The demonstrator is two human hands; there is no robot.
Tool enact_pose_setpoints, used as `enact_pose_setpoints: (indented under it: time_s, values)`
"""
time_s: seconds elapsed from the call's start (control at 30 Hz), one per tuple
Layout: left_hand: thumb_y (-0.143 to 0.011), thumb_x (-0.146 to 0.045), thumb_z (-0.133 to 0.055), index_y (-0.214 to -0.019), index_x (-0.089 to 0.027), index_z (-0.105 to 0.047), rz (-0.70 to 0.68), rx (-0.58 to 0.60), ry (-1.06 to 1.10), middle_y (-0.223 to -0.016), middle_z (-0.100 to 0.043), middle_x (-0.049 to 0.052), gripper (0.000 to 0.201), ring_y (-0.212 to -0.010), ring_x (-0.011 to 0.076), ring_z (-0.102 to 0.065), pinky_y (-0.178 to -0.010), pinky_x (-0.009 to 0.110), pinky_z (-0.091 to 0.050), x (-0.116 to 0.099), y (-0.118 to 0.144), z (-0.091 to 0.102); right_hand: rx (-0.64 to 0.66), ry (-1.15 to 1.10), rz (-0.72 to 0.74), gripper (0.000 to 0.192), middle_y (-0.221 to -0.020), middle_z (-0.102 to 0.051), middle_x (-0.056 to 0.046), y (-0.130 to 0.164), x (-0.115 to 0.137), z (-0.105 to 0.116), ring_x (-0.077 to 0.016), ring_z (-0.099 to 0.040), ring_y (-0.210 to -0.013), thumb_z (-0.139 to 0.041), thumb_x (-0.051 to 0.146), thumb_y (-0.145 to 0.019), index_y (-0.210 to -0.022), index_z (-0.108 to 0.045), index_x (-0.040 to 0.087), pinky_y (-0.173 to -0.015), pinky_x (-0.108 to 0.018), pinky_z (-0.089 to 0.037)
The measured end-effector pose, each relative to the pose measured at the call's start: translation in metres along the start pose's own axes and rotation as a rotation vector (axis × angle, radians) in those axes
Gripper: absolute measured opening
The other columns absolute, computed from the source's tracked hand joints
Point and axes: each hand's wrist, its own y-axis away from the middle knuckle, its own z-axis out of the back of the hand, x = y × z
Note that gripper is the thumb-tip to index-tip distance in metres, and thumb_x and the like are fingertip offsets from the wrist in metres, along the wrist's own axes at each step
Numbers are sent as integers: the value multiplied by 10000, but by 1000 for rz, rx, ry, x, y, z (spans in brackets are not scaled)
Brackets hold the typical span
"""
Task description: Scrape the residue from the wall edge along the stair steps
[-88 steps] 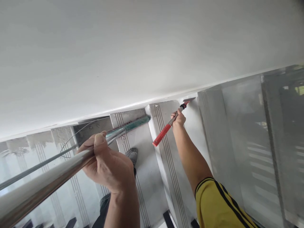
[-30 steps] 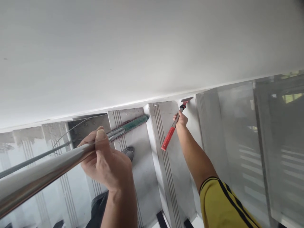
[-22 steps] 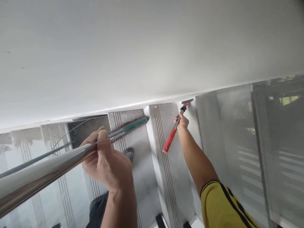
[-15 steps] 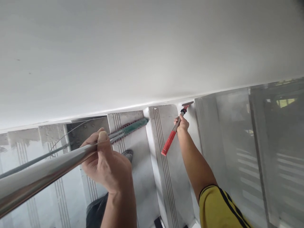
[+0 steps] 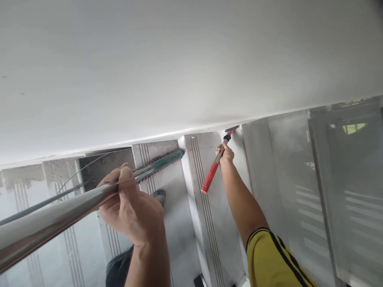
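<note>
My left hand (image 5: 131, 205) is closed around the shiny metal pole (image 5: 60, 215) of a flat mop, its thumb along the top. The mop's green head (image 5: 166, 160), with a reddish fringe, lies across a stair tread close to the wall. At arm's length, my right hand (image 5: 226, 153) grips a long-handled scraper (image 5: 210, 177) with a red ribbed grip, holding it by the grey shaft. Its blade (image 5: 232, 128) is at the corner where the wall meets a step; I cannot tell if it touches.
A white wall (image 5: 179, 67) fills the upper view. Pale stone stairs (image 5: 179, 223) with grooved edges run below it. Glossy grey panels (image 5: 287, 167) stand at right. A thin rod (image 5: 38, 205) and a wire lie at left. A dark shoe (image 5: 160, 196) rests on a tread.
The view has shifted slightly, so most things appear a little further left. Both hands keep their holds, and the scraper blade stays by the wall corner.
</note>
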Motion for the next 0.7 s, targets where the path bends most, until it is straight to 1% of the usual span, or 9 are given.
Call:
enact_pose_setpoints:
  time_s: [0.07, 0.17, 0.27, 0.33, 0.4, 0.47, 0.57, 0.63, 0.7]
  values:
    - [-719, -182, -663, -719, -169, -562, -3, 5, 23, -735, -533, -11, 102, -815, 135, -558, -931, 343, -410, 1, 0, 0, -14, -84, -64, 343, -459, -444, 71, 3, -3, 7, -29, -430, -358, -625, 287, -840, -608, -405, 164, -325, -112, -321]
    - [-715, -169, -667, -713, -159, -558, -15, 18, 49, -731, -527, -11, 110, -808, 126, -552, -920, 322, -409, 2, 1, -1, -1, -111, -90, 331, -460, -451, 69, 5, -4, 13, -32, -431, -358, -617, 277, -844, -609, -415, 161, -322, -115, -315]
    - [-737, -170, -653, -714, -175, -546, -32, 24, 33, -732, -524, -26, 109, -808, 124, -549, -922, 332, -407, 2, 3, 0, 16, -109, -102, 326, -455, -449, 69, -1, 0, 8, -38, -426, -356, -622, 267, -839, -608, -417, 164, -322, -126, -315]
    - [-741, -174, -661, -713, -187, -549, -14, 27, 33, -739, -528, -28, 117, -822, 127, -551, -929, 339, -404, 3, 4, 1, 30, -121, -86, 322, -458, -448, 70, -5, 1, 4, -36, -428, -362, -621, 271, -841, -614, -419, 164, -333, -127, -317]
    - [-738, -168, -671, -705, -194, -556, 4, 21, 35, -739, -530, -22, 122, -825, 130, -550, -927, 342, -404, 3, 4, 1, 45, -135, -59, 322, -464, -450, 71, -4, -3, 7, -33, -434, -370, -633, 289, -832, -622, -423, 162, -342, -124, -314]
    - [-738, -160, -671, -696, -197, -557, 20, 23, 30, -735, -528, -21, 127, -819, 129, -547, -918, 343, -410, 3, 4, 1, 54, -145, -52, 320, -471, -457, 70, 1, -10, 19, -28, -435, -374, -646, 308, -817, -631, -433, 157, -346, -120, -307]
    - [-735, -157, -663, -685, -185, -552, -5, 11, 38, -723, -520, -19, 125, -797, 126, -541, -904, 341, -412, 3, 4, 0, 59, -134, -36, 320, -494, -481, 66, 7, -25, 44, -26, -443, -380, -675, 345, -774, -650, -452, 152, -351, -123, -311]
    - [-730, -158, -660, -695, -177, -559, -26, 8, 42, -716, -520, -20, 109, -786, 124, -542, -899, 341, -410, 3, 4, 0, 66, -78, 38, 334, -512, -502, 61, 5, -34, 60, -40, -469, -393, -700, 382, -731, -665, -467, 152, -352, -139, -330]
    - [-733, -156, -654, -706, -178, -563, -27, 16, 47, -713, -526, -21, 97, -780, 123, -542, -893, 341, -412, 4, 4, 0, 46, 20, 166, 356, -516, -515, 56, -3, -43, 73, -63, -495, -399, -707, 429, -702, -679, -477, 158, -351, -162, -356]
